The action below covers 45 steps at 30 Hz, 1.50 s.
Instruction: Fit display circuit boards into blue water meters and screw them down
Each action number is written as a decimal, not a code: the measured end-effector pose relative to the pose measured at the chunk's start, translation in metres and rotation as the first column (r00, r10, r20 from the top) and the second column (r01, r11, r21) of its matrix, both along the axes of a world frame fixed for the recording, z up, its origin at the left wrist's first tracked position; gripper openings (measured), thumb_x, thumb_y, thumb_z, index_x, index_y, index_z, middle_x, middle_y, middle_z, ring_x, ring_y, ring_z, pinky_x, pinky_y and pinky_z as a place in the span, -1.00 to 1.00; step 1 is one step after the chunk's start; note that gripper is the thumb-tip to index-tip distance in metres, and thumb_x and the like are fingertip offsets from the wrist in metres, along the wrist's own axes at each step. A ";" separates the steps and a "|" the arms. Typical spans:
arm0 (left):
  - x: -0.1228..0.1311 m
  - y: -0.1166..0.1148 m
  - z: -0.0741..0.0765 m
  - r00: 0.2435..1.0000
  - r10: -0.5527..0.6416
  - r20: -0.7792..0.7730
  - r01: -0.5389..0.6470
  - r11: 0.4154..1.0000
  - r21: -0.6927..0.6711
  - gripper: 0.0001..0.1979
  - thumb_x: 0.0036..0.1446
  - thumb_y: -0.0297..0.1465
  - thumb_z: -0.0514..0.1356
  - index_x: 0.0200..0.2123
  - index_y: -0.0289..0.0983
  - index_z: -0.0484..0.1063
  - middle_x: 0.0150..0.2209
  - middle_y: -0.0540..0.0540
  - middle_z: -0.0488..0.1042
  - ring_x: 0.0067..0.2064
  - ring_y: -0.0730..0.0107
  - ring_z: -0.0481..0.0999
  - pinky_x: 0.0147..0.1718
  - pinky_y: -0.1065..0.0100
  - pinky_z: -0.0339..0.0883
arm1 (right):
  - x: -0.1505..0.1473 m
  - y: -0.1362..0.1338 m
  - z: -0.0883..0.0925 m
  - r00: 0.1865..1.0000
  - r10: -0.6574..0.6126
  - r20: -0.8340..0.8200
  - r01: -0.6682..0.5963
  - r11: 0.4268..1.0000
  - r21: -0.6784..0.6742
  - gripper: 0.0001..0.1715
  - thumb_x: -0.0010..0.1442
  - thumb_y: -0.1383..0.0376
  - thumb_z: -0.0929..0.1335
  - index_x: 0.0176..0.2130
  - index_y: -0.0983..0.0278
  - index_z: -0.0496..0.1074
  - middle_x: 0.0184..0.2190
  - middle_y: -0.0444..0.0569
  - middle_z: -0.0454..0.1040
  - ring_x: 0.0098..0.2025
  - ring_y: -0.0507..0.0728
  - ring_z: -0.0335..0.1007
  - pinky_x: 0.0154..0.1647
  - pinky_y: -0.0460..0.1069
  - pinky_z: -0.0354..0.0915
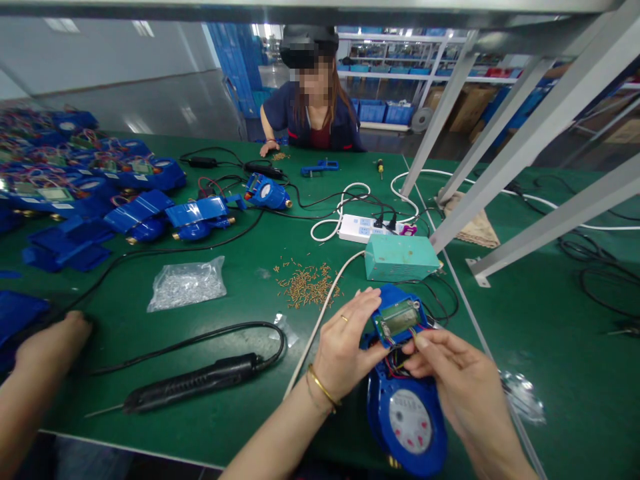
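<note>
A blue water meter (pixel 407 420) with a white dial lies at the table's near edge. Above it, both my hands hold its blue electronics module (pixel 399 319), which shows a green display board and is joined to the meter by red and black wires. My left hand (pixel 345 350), with a ring and a gold bracelet, grips the module's left side with closed fingers. My right hand (pixel 453 380) pinches its lower right edge.
On the green table (pixel 225 393) lie a black electric screwdriver (pixel 193 383), a bag of screws (pixel 187 283), loose brass screws (pixel 307 285), a teal box (pixel 400 257) and a power strip (pixel 367 229). Blue meters (pixel 80 187) are piled at left. Another person's hand (pixel 53 347) rests at left; a co-worker (pixel 313 100) sits opposite. Grey frame struts (pixel 525 147) slant at right.
</note>
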<state>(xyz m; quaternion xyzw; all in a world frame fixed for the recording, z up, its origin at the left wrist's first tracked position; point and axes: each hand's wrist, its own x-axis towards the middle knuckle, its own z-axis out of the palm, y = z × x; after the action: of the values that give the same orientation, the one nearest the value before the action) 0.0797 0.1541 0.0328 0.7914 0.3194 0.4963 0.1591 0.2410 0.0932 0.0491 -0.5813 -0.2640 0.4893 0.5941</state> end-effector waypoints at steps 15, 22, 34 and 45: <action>0.001 -0.001 -0.004 0.999 0.014 0.036 -0.013 0.999 -0.032 -0.47 0.06 -0.44 0.31 0.12 -0.30 0.30 0.09 -0.25 0.51 0.14 0.18 0.50 0.17 0.13 0.42 | 0.004 -0.004 -0.009 0.999 0.027 0.045 -0.029 0.999 0.025 -0.65 -0.05 0.13 0.59 -0.37 0.32 0.55 -0.45 0.01 0.59 -0.52 0.04 0.52 -0.48 -0.16 0.48; 0.002 -0.004 -0.006 0.998 0.040 0.053 -0.033 0.990 -0.137 -0.38 -0.02 -0.47 0.36 0.14 -0.27 0.28 0.12 -0.23 0.49 0.13 0.18 0.51 0.16 0.15 0.42 | 0.005 -0.002 -0.013 0.998 0.026 0.058 -0.028 0.999 0.033 -0.65 -0.05 0.12 0.58 -0.37 0.32 0.56 -0.48 0.00 0.57 -0.52 0.05 0.52 -0.47 -0.15 0.48; 0.002 -0.007 -0.004 0.994 0.051 0.098 -0.018 0.949 -0.314 -0.38 -0.08 -0.48 0.40 0.08 -0.23 0.33 0.09 -0.12 0.52 0.09 0.27 0.54 0.13 0.28 0.43 | 0.013 -0.005 -0.031 0.994 0.083 0.074 -0.085 0.996 0.034 -0.70 -0.01 0.14 0.57 -0.31 0.27 0.61 -0.43 0.02 0.61 -0.46 0.07 0.55 -0.39 -0.15 0.50; 0.004 -0.007 -0.006 0.990 0.057 0.129 -0.001 0.916 -0.401 -0.40 -0.11 -0.46 0.42 0.05 -0.23 0.38 0.02 -0.11 0.55 0.04 0.25 0.57 0.08 0.27 0.48 | 0.004 -0.007 -0.016 0.980 0.054 0.192 -0.047 0.998 -0.043 -0.55 -0.02 -0.02 0.53 -0.38 0.32 0.56 -0.49 0.03 0.57 -0.50 0.09 0.52 -0.45 -0.13 0.49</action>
<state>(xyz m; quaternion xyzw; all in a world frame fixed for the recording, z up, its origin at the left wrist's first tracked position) 0.0833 0.1470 0.0267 0.7010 0.4140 0.4765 0.3320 0.2446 0.0864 0.0329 -0.6305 -0.3258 0.4504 0.5417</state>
